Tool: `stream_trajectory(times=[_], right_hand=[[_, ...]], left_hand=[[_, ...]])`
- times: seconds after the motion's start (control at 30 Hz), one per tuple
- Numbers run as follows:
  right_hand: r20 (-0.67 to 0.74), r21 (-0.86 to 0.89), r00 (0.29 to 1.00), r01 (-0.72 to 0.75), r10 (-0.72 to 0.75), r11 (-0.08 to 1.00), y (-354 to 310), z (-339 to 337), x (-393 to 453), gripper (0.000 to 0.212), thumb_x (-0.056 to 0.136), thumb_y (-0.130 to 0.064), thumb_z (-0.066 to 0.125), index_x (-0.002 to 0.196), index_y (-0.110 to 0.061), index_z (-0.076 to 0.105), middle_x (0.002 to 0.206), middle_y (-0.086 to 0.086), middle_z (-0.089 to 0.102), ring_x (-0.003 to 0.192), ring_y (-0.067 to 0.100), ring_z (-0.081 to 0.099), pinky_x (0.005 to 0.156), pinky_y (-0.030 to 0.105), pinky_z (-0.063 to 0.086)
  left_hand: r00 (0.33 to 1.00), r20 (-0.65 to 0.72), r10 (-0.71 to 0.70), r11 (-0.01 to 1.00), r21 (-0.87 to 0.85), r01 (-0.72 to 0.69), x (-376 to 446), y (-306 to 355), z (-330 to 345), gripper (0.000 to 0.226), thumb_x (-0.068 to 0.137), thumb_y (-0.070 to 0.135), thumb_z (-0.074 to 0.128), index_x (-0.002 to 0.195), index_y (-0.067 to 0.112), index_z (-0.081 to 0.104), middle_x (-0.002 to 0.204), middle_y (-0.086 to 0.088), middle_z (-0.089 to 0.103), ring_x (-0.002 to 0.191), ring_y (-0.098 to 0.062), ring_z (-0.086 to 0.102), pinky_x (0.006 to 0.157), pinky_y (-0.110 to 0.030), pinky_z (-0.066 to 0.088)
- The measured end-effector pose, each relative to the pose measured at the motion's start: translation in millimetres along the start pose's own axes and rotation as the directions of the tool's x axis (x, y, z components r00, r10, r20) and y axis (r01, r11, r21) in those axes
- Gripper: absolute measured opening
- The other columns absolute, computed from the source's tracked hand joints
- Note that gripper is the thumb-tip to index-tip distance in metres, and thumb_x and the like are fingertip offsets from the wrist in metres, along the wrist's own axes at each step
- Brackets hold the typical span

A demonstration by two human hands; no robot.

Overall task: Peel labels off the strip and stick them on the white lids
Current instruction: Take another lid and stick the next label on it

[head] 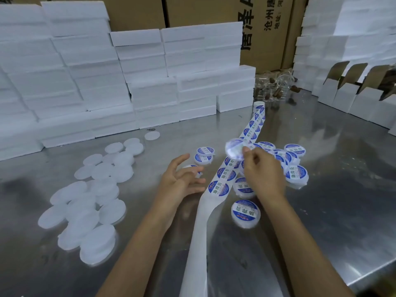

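The right hand (262, 170) is up above the bench (321, 189) and pinches a round label (234, 147) between its thumb and fingertips. The label looks blurry, and it sits just over the strip (222, 181). The left hand (182, 179) is beside the strip with its fingers spread loose, and it holds nothing. One labelled lid peeks out just behind its fingers.

The bench is big, shiny and grey. At the back and on the left stand tall stacks of white foam blocks (85, 78). Brown cardboard boxes (214, 11) rise behind them. On the right are more white stacks and a row of small open cartons (347, 91).

A heap of plain white lids (90, 200) lies on the left part of the bench, some on top of others. To the right of the strip lies a group of lids with blue labels (285, 159) already on them. One labelled lid (246, 213) sits alone, close to the right wrist.

The strip runs from a small roll (258, 107) far back on the bench down between the two arms. Its far part carries blue labels in a row. Its near part is bare white paper.
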State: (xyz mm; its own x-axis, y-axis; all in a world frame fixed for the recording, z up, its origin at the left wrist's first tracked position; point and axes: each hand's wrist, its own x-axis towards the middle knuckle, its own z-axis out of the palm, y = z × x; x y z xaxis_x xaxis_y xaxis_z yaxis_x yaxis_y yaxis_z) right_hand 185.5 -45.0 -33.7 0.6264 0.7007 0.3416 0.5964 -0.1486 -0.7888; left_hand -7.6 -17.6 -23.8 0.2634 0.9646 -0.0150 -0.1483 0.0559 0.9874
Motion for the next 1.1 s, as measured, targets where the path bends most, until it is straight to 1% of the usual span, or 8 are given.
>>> stream_trajectory(times=[0.1, 0.23, 0.4, 0.5, 0.6, 0.8, 0.93, 1.1], right_hand=[[-0.204, -0.126, 0.973, -0.137, 0.11, 0.982, 19, -15, 13, 0.043, 0.1, -0.046, 0.042, 0.076, -0.013, 0.056, 0.075, 0.005, 0.061, 0.072, 0.03, 0.052, 0.066, 0.033, 0.035], [-0.289, -0.201, 0.942, -0.232, 0.168, 0.952, 31, -23, 19, 0.041, 0.097, -0.044, 0.049, 0.073, -0.011, 0.056, 0.075, 0.007, 0.058, 0.069, 0.029, 0.044, 0.066, 0.032, 0.033], [-0.327, -0.21, 0.943, -0.131, 0.056, 0.969, 19, -20, 14, 0.04, 0.095, -0.043, 0.052, 0.066, -0.015, 0.052, 0.059, -0.001, 0.048, 0.06, 0.028, 0.042, 0.063, 0.032, 0.031], [-0.198, -0.242, 0.971, 0.085, -0.135, 0.966, 0, -6, -2, 0.04, 0.096, -0.043, 0.051, 0.065, -0.018, 0.046, 0.058, -0.001, 0.051, 0.058, 0.026, 0.048, 0.057, 0.032, 0.032], [-0.037, -0.289, 0.95, 0.286, -0.309, 0.914, -22, 12, -17, 0.035, 0.096, -0.041, 0.05, 0.069, -0.02, 0.045, 0.063, -0.001, 0.056, 0.062, 0.025, 0.05, 0.055, 0.031, 0.033], [0.399, -0.178, 0.786, 0.571, -0.471, 0.802, -75, 70, 3, 0.016, 0.093, -0.03, 0.049, 0.093, -0.018, 0.06, 0.094, 0.0, 0.065, 0.092, 0.023, 0.057, 0.071, 0.035, 0.046], [0.589, -0.143, 0.713, 0.555, -0.38, 0.82, -97, 134, 39, 0.035, 0.096, -0.026, 0.049, 0.128, -0.016, 0.055, 0.129, 0.006, 0.059, 0.117, 0.026, 0.052, 0.093, 0.036, 0.043], [0.65, -0.072, 0.73, 0.337, -0.212, 0.939, -102, 209, 80, 0.052, 0.091, -0.03, 0.06, 0.14, -0.017, 0.046, 0.136, 0.01, 0.054, 0.127, 0.03, 0.046, 0.104, 0.035, 0.04]], left_hand=[[0.999, -0.045, 0.006, 0.996, 0.085, -0.002, 1, 0, -3, 0.035, 0.097, 0.005, 0.056, 0.127, 0.023, 0.059, 0.098, -0.004, 0.078, 0.082, -0.023, 0.073, 0.07, -0.031, 0.062], [0.994, -0.109, 0.024, 0.992, 0.128, -0.01, 2, 0, -6, 0.029, 0.096, 0.006, 0.053, 0.119, 0.022, 0.062, 0.092, -0.004, 0.077, 0.077, -0.023, 0.072, 0.064, -0.027, 0.06], [0.963, -0.263, 0.053, 0.994, 0.109, -0.024, 9, -4, -14, 0.032, 0.094, -0.001, 0.043, 0.111, 0.016, 0.064, 0.09, -0.01, 0.075, 0.062, -0.016, 0.067, 0.054, -0.025, 0.056], [0.926, -0.373, 0.051, 0.996, 0.087, -0.019, 16, -5, -25, 0.032, 0.093, -0.001, 0.041, 0.102, 0.019, 0.064, 0.089, -0.007, 0.073, 0.052, -0.014, 0.061, 0.048, -0.023, 0.053], [0.879, -0.468, 0.091, 0.994, 0.102, -0.049, 25, -6, -39, 0.033, 0.092, -0.002, 0.039, 0.094, 0.02, 0.064, 0.088, -0.008, 0.069, 0.059, -0.019, 0.059, 0.054, -0.028, 0.053], [0.826, -0.543, 0.153, 0.982, 0.178, -0.065, 46, -7, -54, 0.031, 0.093, 0.0, 0.037, 0.094, 0.02, 0.061, 0.097, -0.011, 0.067, 0.078, -0.02, 0.064, 0.086, -0.042, 0.058], [0.842, -0.506, 0.187, 0.959, 0.281, -0.044, 67, -6, -59, 0.028, 0.097, 0.004, 0.039, 0.106, 0.02, 0.061, 0.11, -0.007, 0.066, 0.086, -0.017, 0.065, 0.093, -0.044, 0.056], [0.833, -0.522, 0.184, 0.95, 0.311, -0.015, 98, -5, -67, 0.024, 0.1, 0.01, 0.041, 0.107, 0.029, 0.055, 0.107, 0.003, 0.061, 0.106, -0.025, 0.063, 0.098, -0.042, 0.052]])
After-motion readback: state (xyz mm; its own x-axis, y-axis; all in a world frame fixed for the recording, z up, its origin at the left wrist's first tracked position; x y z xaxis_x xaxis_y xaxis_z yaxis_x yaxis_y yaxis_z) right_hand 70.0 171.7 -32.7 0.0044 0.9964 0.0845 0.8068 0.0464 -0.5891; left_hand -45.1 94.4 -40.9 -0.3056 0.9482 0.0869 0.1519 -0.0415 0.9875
